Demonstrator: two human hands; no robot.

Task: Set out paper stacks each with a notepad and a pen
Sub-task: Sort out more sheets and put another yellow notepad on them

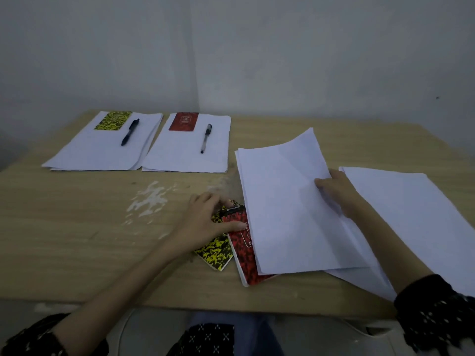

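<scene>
No text can be read. The red notepad [184,121] at the far side has a pale emblem on its cover, too blurred to read. The red patterned notepad [243,249] near the left hand [205,224] shows a white frame with marks, also not legible.

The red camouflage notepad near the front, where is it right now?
In the head view the red camouflage notepad lies near the table's front edge, right of the yellow camouflage notepad, partly under the sheets and the left hand.
</scene>
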